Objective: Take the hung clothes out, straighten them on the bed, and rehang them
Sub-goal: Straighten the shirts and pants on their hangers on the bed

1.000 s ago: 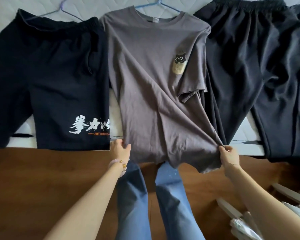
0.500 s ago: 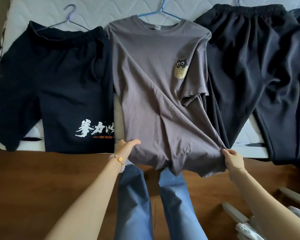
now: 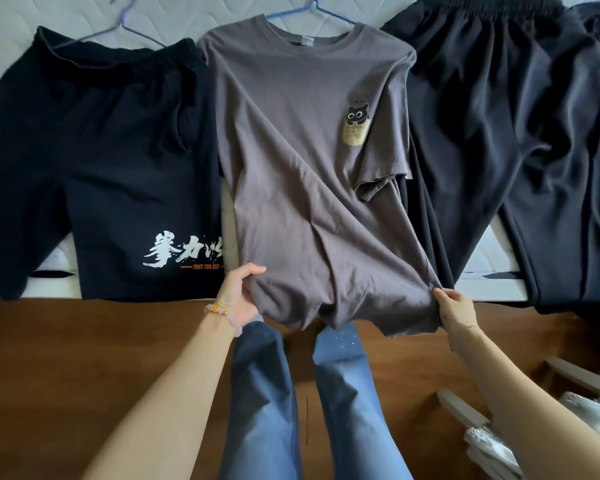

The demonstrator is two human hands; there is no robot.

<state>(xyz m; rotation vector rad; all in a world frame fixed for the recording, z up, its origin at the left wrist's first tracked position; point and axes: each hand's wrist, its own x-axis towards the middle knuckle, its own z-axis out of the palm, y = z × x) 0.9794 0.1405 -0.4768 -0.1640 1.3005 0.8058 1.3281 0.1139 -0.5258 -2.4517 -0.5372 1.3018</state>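
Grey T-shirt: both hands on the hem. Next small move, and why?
Probably draw the hem outward and toward the body, then lay it flat. The left hand and right hand each grip a hem corner of the grey T-shirt, yet diagonal creases run across its lower half and the hem sags between the hands.

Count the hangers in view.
2. A purple hanger lies above the waistband of the black shorts, left. A blue hanger sits in the collar of the grey T-shirt, centre. The black trousers, right, may hide another beyond the frame's top.
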